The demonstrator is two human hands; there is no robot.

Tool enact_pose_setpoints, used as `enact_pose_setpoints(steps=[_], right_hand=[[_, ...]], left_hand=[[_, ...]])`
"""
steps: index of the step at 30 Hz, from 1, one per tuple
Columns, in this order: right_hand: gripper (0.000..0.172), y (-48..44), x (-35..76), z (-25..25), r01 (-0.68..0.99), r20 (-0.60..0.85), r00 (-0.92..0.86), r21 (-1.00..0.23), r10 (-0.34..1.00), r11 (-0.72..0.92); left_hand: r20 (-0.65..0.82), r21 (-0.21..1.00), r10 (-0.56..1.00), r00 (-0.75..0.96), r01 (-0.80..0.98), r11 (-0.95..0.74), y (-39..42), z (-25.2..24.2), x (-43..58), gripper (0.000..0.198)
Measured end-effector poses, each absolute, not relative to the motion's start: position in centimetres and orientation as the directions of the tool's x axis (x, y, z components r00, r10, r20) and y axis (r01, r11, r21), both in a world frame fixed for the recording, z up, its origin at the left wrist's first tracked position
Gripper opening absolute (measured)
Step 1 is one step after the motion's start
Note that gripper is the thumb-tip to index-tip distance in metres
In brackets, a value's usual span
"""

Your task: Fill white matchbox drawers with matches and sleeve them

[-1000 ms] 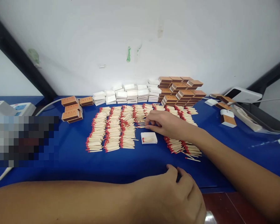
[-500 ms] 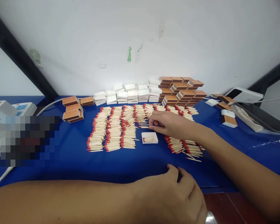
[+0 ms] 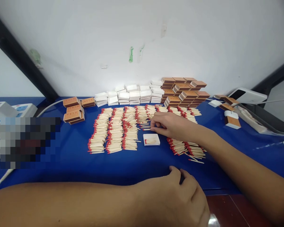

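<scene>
Loose red-tipped matches lie in several rows on the blue table. My right hand is among them, its thumb and fingertips pinched at the end of a match. Just in front of that hand sits a white matchbox tray with a few matches in it. Near the table's front edge rests my left hand, back upward, fingers loosely bent and a gap beside the thumb. Nothing shows in it, though its palm is hidden.
White trays are stacked along the wall, beside a pile of brown matchboxes. More matchboxes stand at the left, near a power strip. A white device and some boxes lie at the right.
Hardly anything differs. My right hand has shifted very slightly left at the matches; my left hand keeps its place.
</scene>
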State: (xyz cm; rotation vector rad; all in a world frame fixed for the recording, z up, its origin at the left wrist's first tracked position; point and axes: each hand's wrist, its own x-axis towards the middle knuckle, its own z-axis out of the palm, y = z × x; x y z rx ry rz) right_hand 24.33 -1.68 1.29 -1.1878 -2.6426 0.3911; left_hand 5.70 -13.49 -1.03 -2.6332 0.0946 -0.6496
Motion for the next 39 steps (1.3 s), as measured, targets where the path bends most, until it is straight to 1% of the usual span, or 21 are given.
enact_pose_setpoints(steps=[4, 8, 12, 15, 18, 21, 23, 29, 35, 39], right_hand=[[0.019, -1.6, 24.6, 1.2, 0.687, 0.098, -0.654, -0.338, 0.750, 0.643], [0.021, -2.6, 24.6, 2.3, 0.699, 0.102, -0.630, -0.359, 0.770, 0.619], [0.022, -4.2, 24.1, 3.3, 0.712, 0.008, -0.639, -0.374, 0.769, 0.595], [0.020, -4.8, 23.9, 3.4, 0.712, -0.013, -0.644, -0.377, 0.765, 0.592], [0.020, -4.4, 23.8, 3.1, 0.711, 0.041, -0.637, -0.356, 0.770, 0.607], [0.018, -3.4, 23.7, 2.5, 0.710, 0.179, -0.612, -0.305, 0.771, 0.635], [0.016, -2.8, 23.7, 1.9, 0.706, 0.231, -0.607, -0.283, 0.760, 0.650], [0.014, -1.9, 23.2, 0.5, 0.719, 0.171, -0.586, -0.341, 0.792, 0.606], [0.018, -1.9, 23.3, 0.6, 0.730, 0.134, -0.588, -0.337, 0.798, 0.594], [0.019, -2.5, 23.8, 1.9, 0.726, 0.165, -0.596, -0.306, 0.786, 0.615]], left_hand=[[0.433, -0.415, -0.164, 0.886, 0.035, -0.909, -13.5, -1.0, 5.7, 0.038], [0.421, -0.420, -0.162, 0.892, 0.033, -0.907, -13.4, -0.9, 5.7, 0.037], [0.401, -0.428, -0.164, 0.901, 0.026, -0.903, -13.4, -0.7, 5.6, 0.036], [0.391, -0.432, -0.162, 0.906, 0.025, -0.901, -13.4, -0.7, 5.6, 0.036], [0.387, -0.430, -0.160, 0.908, 0.024, -0.902, -13.4, -0.7, 5.7, 0.037], [0.405, -0.421, -0.160, 0.900, 0.028, -0.907, -13.4, -0.8, 5.7, 0.038], [0.419, -0.414, -0.158, 0.894, 0.033, -0.910, -13.5, -0.9, 5.7, 0.038], [0.428, -0.416, -0.158, 0.890, 0.038, -0.909, -13.5, -1.0, 5.6, 0.036], [0.418, -0.431, -0.167, 0.893, 0.033, -0.902, -13.5, -1.0, 5.7, 0.036], [0.413, -0.424, -0.162, 0.896, 0.032, -0.905, -13.5, -0.8, 5.7, 0.037]])
